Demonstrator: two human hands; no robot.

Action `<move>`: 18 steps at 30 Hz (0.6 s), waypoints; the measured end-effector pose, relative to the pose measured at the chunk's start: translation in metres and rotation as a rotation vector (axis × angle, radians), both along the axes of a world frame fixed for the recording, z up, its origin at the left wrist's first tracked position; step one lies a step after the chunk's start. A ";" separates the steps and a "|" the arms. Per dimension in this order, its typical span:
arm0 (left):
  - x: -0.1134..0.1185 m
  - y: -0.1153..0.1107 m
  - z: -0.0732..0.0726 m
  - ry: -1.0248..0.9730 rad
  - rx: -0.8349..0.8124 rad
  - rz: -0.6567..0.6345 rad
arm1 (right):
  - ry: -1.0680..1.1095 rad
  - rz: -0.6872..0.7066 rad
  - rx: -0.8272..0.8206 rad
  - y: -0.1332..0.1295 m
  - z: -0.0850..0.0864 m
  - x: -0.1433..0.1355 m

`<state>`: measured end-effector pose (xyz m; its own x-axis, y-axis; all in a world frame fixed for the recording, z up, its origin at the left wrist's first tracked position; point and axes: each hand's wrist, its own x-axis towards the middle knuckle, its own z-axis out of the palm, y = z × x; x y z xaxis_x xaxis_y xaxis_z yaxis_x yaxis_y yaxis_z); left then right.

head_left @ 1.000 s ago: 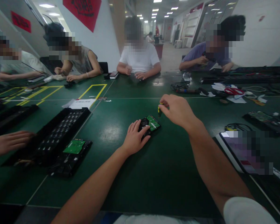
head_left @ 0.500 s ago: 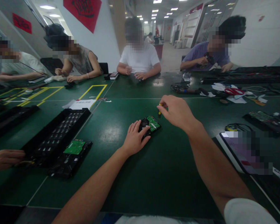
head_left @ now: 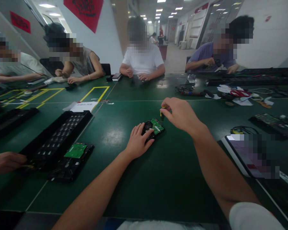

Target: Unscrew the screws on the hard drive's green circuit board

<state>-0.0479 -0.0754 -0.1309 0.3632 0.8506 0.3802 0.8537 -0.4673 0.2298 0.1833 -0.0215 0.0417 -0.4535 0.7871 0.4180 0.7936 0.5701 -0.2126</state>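
Note:
A hard drive with a green circuit board point(head_left: 158, 126) lies on the green table in front of me. My left hand point(head_left: 141, 140) rests on its near left part, fingers spread and pressing it from above. Pinched in my right hand point(head_left: 177, 112) is a small screwdriver point(head_left: 162, 114) with a yellow and black handle, pointing down over the board's far right side. Whether its tip touches the drive is too small to make out.
Left of me lie another hard drive point(head_left: 74, 159) and a long black tray point(head_left: 60, 137), with another person's hand point(head_left: 8, 162) at its near end. A tablet point(head_left: 249, 156) and more drives point(head_left: 275, 123) lie right. Several people sit across the table.
The screwdriver in my right hand has shifted slightly left and its handle has tilted a little. My left hand and the hard drive stay in place.

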 end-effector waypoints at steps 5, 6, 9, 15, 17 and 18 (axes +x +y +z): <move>0.000 0.000 0.001 0.011 0.003 -0.003 | -0.034 -0.021 0.007 0.001 -0.001 0.002; 0.000 0.000 0.001 0.014 0.003 -0.004 | -0.035 -0.025 0.009 0.002 -0.001 0.003; -0.001 0.000 0.001 0.016 0.003 -0.005 | -0.021 -0.041 0.010 0.003 -0.001 0.003; -0.001 0.000 0.001 0.001 0.000 -0.005 | 0.006 -0.034 -0.008 0.003 -0.001 0.002; 0.000 0.000 0.001 0.003 -0.002 -0.003 | -0.008 -0.030 -0.002 0.004 -0.001 0.003; 0.000 0.000 0.000 0.006 -0.004 -0.002 | -0.017 -0.027 0.000 0.004 -0.001 0.003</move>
<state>-0.0483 -0.0756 -0.1305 0.3671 0.8513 0.3750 0.8541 -0.4681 0.2266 0.1862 -0.0176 0.0402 -0.4386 0.7992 0.4109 0.8123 0.5482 -0.1991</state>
